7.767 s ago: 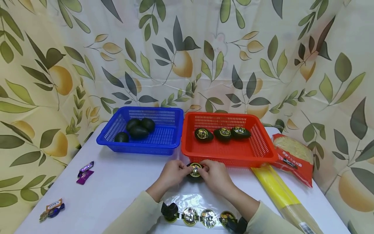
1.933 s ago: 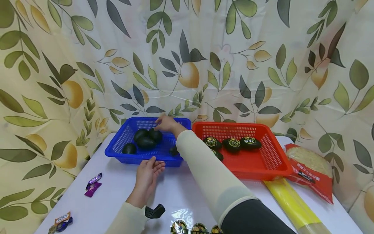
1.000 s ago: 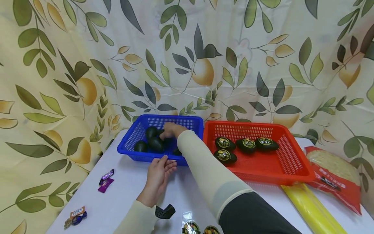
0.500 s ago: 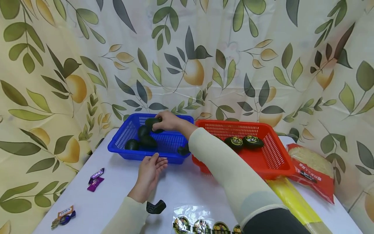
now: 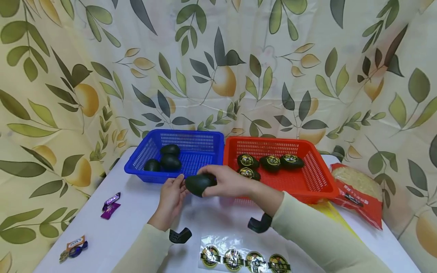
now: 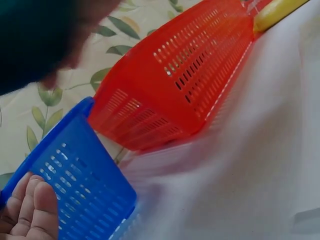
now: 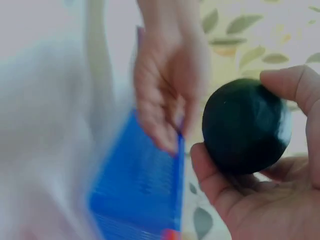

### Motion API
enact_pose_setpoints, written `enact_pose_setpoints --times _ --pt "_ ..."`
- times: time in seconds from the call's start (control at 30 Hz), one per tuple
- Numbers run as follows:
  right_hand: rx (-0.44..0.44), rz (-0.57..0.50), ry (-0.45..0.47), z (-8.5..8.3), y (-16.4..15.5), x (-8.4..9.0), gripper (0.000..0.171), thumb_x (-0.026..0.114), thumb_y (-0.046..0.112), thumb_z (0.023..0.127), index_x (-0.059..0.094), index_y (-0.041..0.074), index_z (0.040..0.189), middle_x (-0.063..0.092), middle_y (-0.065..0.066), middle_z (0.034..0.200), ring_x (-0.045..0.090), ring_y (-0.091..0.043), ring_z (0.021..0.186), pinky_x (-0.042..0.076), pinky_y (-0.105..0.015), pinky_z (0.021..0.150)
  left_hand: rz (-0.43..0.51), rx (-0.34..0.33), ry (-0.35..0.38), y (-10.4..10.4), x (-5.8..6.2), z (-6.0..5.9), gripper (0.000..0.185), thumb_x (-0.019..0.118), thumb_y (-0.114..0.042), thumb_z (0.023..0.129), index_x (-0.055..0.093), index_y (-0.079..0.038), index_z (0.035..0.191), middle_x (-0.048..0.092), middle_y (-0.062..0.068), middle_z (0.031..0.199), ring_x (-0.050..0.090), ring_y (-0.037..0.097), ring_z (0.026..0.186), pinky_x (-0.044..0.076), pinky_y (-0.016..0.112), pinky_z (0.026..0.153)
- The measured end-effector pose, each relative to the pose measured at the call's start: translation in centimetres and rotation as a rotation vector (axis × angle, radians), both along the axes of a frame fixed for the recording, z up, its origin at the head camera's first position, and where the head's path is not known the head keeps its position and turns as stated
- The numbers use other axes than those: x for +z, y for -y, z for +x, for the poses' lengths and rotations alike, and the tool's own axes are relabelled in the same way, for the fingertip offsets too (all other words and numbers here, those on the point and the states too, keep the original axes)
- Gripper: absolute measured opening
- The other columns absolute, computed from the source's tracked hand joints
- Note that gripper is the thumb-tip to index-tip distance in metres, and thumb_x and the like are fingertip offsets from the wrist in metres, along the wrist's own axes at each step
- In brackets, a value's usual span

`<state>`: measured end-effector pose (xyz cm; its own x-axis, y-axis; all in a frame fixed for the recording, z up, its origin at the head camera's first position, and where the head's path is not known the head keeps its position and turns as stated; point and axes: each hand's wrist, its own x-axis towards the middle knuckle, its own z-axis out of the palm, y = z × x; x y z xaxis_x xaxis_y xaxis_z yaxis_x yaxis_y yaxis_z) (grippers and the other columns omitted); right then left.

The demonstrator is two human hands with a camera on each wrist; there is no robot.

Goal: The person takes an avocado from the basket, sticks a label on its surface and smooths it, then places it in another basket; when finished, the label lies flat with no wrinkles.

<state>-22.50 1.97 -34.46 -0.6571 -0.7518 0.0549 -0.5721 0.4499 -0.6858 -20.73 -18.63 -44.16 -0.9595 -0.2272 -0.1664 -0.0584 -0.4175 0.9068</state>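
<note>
The right hand [image 5: 228,182] grips an avocado [image 5: 198,184] between thumb and fingers, holding it above the bench [image 5: 136,218], in front of the baskets and just beside the left hand's fingertips. The left hand [image 5: 169,200] appears to pinch the front rim of the blue basket [image 5: 192,141] (blur makes its hold hard to judge). The likeliest mishap is a drop — the skin looks smooth and rounded, so a slack grip or a knock against the left hand could send it rolling onto the sticker sheet [image 5: 233,259]. A tug on that rim could also shift the basket and jostle the loose avocados [image 5: 170,162] inside.
</note>
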Motion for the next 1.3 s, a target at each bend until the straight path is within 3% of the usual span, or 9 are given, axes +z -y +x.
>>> enact_pose_setpoints --times 0.17,0.37,0.73,0.83,0.93,1.0,1.1,1.2,1.3 --pt "-0.012 0.094 -0.034 2.5 -1.9 -3.7 0.052 0.076 0.026 0.086 0.062 0.012 0.134 0.068 0.0 0.121 0.059 -0.015 0.102 0.054 -0.028 0.084 -0.014 -0.014 -0.011 -0.2 -0.1 0.2 0.022 0.047 -0.02 0.112 0.042 -0.001 0.121 0.072 0.012 0.099 0.073 0.017 0.086 0.062 0.028 0.079" --pt "-0.014 0.196 -0.063 2.3 -2.9 -7.2 0.059 0.079 0.023 0.083 0.06 0.005 0.137 0.066 -0.006 0.126 0.059 -0.016 0.107 0.052 -0.033 0.092 -0.012 -0.022 -0.016 -0.1 -0.1 0.2 0.029 0.046 -0.022 0.112 0.041 0.003 0.126 0.071 0.017 0.105 0.072 0.022 0.092 0.062 0.029 0.082" --pt "0.01 0.248 -0.02 2.8 -3.1 -8.7 0.068 0.083 0.025 0.083 0.056 0.01 0.143 0.064 -0.005 0.135 0.06 -0.02 0.117 0.052 -0.044 0.105 -0.048 -0.039 0.031 -0.1 -0.5 0.8 0.03 0.049 -0.024 0.111 0.044 0.002 0.127 0.071 0.019 0.11 0.072 0.024 0.095 0.062 0.029 0.083" --pt "0.01 0.245 -0.014 3.0 -3.2 -8.8 0.071 0.084 0.026 0.083 0.055 0.01 0.145 0.063 -0.006 0.138 0.059 -0.021 0.12 0.05 -0.046 0.107 -0.207 -0.132 0.057 0.0 -0.8 2.1 0.028 0.055 -0.02 0.108 0.051 0.003 0.123 0.072 0.016 0.104 0.07 0.019 0.088 0.061 0.029 0.08" --pt "0.012 0.239 -0.013 3.3 -3.3 -8.9 0.073 0.085 0.027 0.082 0.054 0.01 0.146 0.063 -0.006 0.139 0.059 -0.021 0.121 0.05 -0.046 0.108 -0.499 -0.278 0.044 0.4 -0.9 4.5 0.023 0.064 -0.019 0.103 0.059 0.0 0.115 0.07 0.011 0.093 0.065 0.016 0.079 0.059 0.029 0.074" --pt "0.018 0.232 -0.014 3.4 -3.3 -8.9 0.075 0.085 0.027 0.082 0.053 0.01 0.147 0.062 -0.007 0.14 0.059 -0.022 0.12 0.051 -0.046 0.106 -0.722 -0.381 0.002 0.8 -0.7 6.4 0.023 0.07 -0.022 0.099 0.064 -0.003 0.11 0.068 0.007 0.086 0.062 0.015 0.073 0.055 0.029 0.067" --pt "0.019 0.22 -0.012 3.5 -3.3 -8.7 0.078 0.085 0.028 0.082 0.05 0.01 0.149 0.06 -0.008 0.142 0.059 -0.023 0.121 0.052 -0.047 0.105 -0.977 -0.538 -0.055 1.1 -0.3 9.0 0.026 0.075 -0.029 0.095 0.067 -0.007 0.106 0.065 0.0 0.078 0.058 0.014 0.066 0.048 0.029 0.057" --pt "0.006 0.207 0.003 3.5 -3.5 -7.9 0.081 0.085 0.029 0.082 0.048 0.011 0.152 0.057 -0.01 0.147 0.057 -0.026 0.126 0.051 -0.051 0.107 -1.086 -0.657 -0.108 0.7 -0.2 10.9 0.032 0.079 -0.032 0.091 0.067 -0.009 0.11 0.064 -0.004 0.078 0.056 0.013 0.065 0.046 0.028 0.054" --pt "-0.022 0.206 -0.011 3.8 -3.9 -7.0 0.082 0.084 0.031 0.083 0.045 0.013 0.154 0.054 -0.01 0.151 0.054 -0.028 0.133 0.049 -0.054 0.11 -1.166 -0.69 -0.156 -0.3 -0.6 12.1 0.04 0.085 -0.033 0.086 0.069 -0.012 0.116 0.062 -0.005 0.085 0.054 0.01 0.072 0.046 0.026 0.061"
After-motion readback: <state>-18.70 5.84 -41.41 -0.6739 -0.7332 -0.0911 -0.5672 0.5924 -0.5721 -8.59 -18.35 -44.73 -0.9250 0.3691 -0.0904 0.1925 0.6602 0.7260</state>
